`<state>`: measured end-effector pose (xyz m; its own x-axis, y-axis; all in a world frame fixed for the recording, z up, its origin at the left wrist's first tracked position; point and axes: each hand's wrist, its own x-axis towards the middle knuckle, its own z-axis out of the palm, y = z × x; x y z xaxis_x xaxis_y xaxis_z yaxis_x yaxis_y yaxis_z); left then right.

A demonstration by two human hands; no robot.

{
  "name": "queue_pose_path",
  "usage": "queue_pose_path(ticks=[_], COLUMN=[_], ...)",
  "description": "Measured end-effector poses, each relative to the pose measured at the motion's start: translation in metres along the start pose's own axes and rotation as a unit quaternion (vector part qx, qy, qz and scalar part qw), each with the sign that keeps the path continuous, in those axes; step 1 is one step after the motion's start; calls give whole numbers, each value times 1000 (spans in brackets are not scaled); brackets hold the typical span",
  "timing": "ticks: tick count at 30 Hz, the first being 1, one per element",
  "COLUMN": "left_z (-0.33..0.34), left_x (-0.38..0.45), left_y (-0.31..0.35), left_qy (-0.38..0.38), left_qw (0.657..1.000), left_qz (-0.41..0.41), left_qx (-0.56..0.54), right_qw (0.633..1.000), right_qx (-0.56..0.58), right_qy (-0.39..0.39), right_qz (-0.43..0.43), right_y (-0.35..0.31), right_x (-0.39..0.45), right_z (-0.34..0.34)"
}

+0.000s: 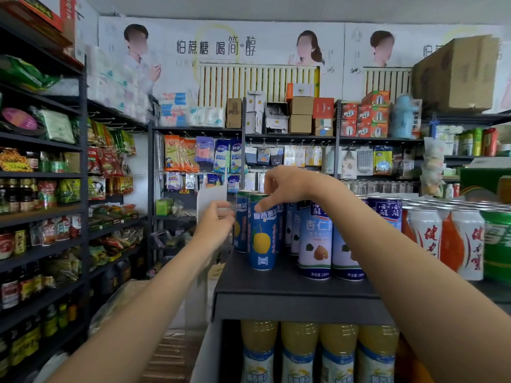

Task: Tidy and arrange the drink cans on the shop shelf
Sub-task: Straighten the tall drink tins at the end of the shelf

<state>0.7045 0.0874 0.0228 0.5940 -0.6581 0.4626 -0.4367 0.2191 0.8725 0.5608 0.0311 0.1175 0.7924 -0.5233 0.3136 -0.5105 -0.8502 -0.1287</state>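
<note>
A tall blue can with a yellow fruit picture point(262, 233) stands at the front left of the dark shelf top point(290, 280). My right hand point(284, 186) reaches over it from the right, fingers curled round its top rim. A second blue can point(241, 225) stands just behind and to the left. My left hand point(217, 222) is against that can's left side, fingers curled toward it beside a white card. Pale almond-drink cans point(315, 244) stand to the right, partly hidden by my right forearm.
White and orange cans point(442, 239) and a green can point(497, 244) fill the shelf's right part. Yellow drink bottles point(298, 352) stand on the lower shelf. Snack racks line the left aisle, and hanging goods cover the back wall shelves.
</note>
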Motion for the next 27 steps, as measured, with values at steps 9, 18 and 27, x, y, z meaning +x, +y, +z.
queue_pose_path(ticks=[9, 18, 27], left_z=[15, 10, 11], left_x=[4, 0, 6], left_y=[9, 6, -3], left_qy=[-43, -88, -51], left_qw=[996, 992, 994], left_qz=[65, 68, 84], left_qx=[-33, 59, 55], right_qw=[1000, 996, 983], right_qx=[-20, 86, -137], right_qy=[24, 25, 87], right_qz=[-3, -11, 86], right_y=[-1, 1, 5], right_x=[9, 30, 49], right_z=[3, -1, 12])
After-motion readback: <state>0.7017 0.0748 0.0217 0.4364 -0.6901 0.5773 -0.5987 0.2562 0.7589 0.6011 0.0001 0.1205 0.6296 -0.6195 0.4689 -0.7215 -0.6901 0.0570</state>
